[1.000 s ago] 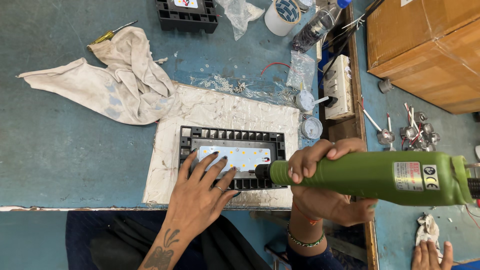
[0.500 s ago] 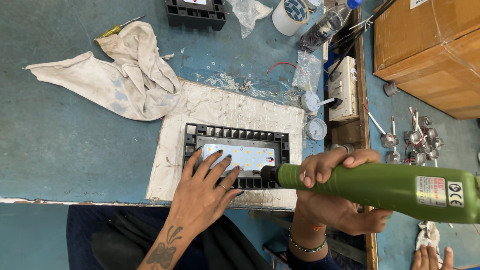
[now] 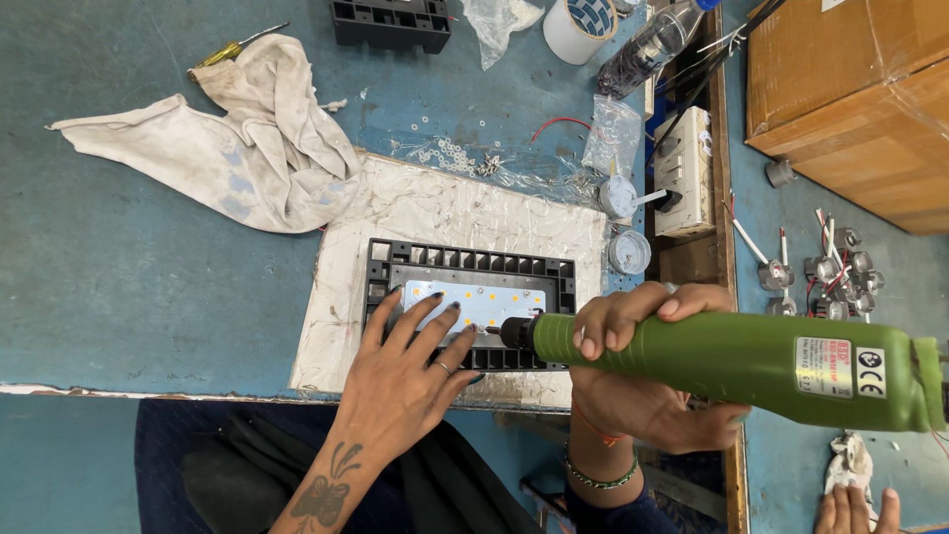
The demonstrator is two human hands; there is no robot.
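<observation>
Low in the frame's centre, the left hand [image 3: 410,366] lies spread flat on the black LED housing [image 3: 470,302] while the right hand [image 3: 638,371] grips the green electric screwdriver [image 3: 732,361], its tip at the housing's lower edge, fastening seemingly unfinished.

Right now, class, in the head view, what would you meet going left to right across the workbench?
Stained cloth → left hand → black LED light housing → green electric screwdriver held in the right hand → cardboard box.
</observation>
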